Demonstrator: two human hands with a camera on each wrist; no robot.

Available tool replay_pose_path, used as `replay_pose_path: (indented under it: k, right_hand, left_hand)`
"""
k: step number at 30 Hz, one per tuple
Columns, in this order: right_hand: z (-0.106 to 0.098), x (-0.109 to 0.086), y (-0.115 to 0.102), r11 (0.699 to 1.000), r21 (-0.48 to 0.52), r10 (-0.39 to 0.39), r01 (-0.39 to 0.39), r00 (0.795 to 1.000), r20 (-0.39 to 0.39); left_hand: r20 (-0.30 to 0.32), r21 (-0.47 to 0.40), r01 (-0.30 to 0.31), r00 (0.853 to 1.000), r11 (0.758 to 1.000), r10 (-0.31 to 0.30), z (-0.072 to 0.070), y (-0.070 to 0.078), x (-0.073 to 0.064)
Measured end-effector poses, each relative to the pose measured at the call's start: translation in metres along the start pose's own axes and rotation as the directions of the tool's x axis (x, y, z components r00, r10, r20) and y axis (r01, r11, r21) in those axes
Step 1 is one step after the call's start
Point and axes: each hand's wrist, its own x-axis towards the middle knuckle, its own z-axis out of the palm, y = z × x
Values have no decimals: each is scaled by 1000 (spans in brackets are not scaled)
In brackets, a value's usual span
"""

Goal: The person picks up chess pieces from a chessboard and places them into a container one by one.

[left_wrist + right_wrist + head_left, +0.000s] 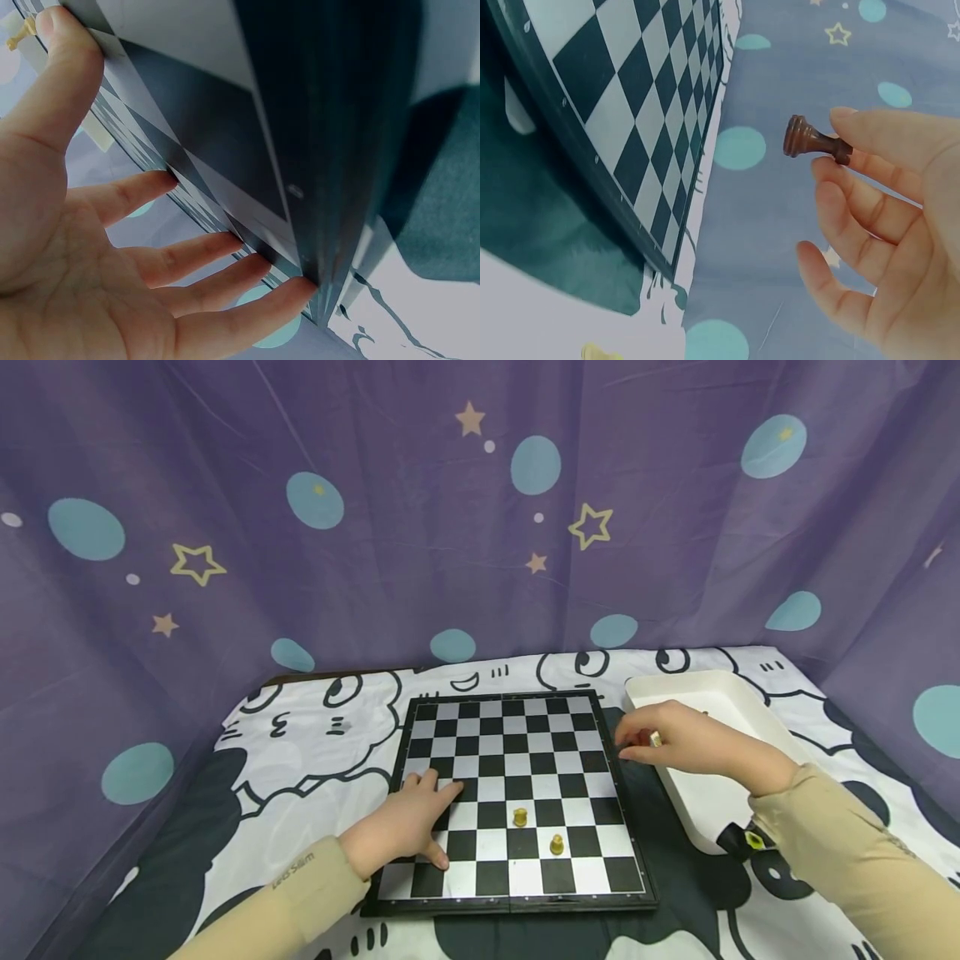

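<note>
The left hand lies on the left side of a black-and-white chessboard, its fingers and thumb spread apart and fairly straight, with fingertips against the squares and nothing held in it. The right hand is beyond the board's right edge, above the left part of a white tray. Its thumb and forefinger pinch a dark brown chess piece by the narrow end, the wide, ridged base pointing away from the palm; the remaining fingers are bent and apart from the piece. In the right wrist view that piece is tilted nearly onto its side and clear of the board; which kind of chessman it is cannot be told. Two gold chess pieces stand upright on the near half of the board, on diagonally neighbouring white squares: one gold piece a little farther off, the other gold piece nearer and to its right. The board and tray sit side by side, a strip of dark cloth showing between them, on a cartoon-face tablecloth. Both arms wear beige sleeves. Behind hangs a purple curtain with blue ovals and stars.
</note>
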Motion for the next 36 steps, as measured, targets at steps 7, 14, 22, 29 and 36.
replay_pose_path:
  k: [7, 14, 22, 29, 36]
  right_hand:
    - [-6, -4, 11, 999, -15, 46, -47, 999, -28]
    - [-14, -10, 21, 996, -30, 78, -80, 994, -73]
    - [-19, -19, 36, 996, -40, 69, -75, 990, -124]
    - [-21, -28, 54, 990, -72, 108, -119, 985, -138]
    - [-21, -38, 70, 972, -82, 208, -219, 969, -130]
  left_hand:
    - [10, 1, 2, 1000, 1000, -2, 1, 1, -1]
    - [1, 2, 2, 1000, 1000, -2, 0, 1, -1]
    - [-9, 1, -7, 1000, 1000, 7, 1, -1, 0]
    - [-6, 0, 0, 1000, 1000, 0, 2, -1, 0]
    - [-11, 1, -5, 1000, 1000, 5, 2, -1, 0]
